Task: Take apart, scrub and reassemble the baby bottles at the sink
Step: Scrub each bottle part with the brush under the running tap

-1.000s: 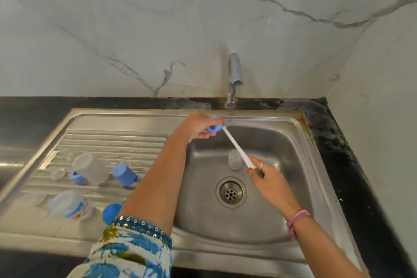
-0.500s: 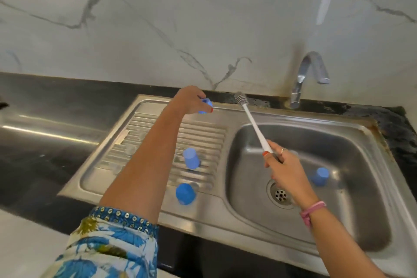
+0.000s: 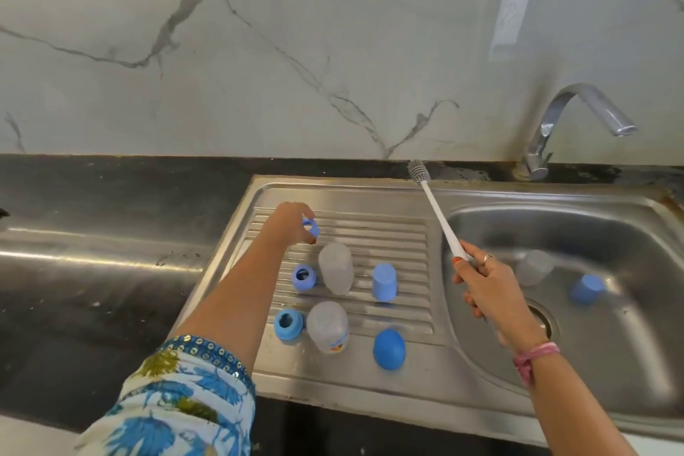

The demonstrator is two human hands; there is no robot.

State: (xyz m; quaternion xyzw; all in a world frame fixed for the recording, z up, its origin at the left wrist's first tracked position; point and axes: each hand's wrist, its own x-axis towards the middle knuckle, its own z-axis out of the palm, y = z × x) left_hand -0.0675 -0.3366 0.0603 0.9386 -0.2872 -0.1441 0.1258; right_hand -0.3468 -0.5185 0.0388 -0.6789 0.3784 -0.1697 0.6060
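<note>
Over a steel drainboard (image 3: 370, 196) set in black counter (image 3: 92, 204) below marble wall (image 3: 259, 48), left hand (image 3: 290, 222) pinches a blue ring (image 3: 311, 227), right hand (image 3: 488, 289) grips the brush (image 3: 438, 213); bottles (image 3: 336, 268) lie there.

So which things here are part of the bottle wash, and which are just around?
Job:
left hand pinching blue ring
right hand gripping brush
clear bottles on drainboard
blue caps
blue collars
bottle and cap in basin

Around:
tap
counter
marble wall
</note>
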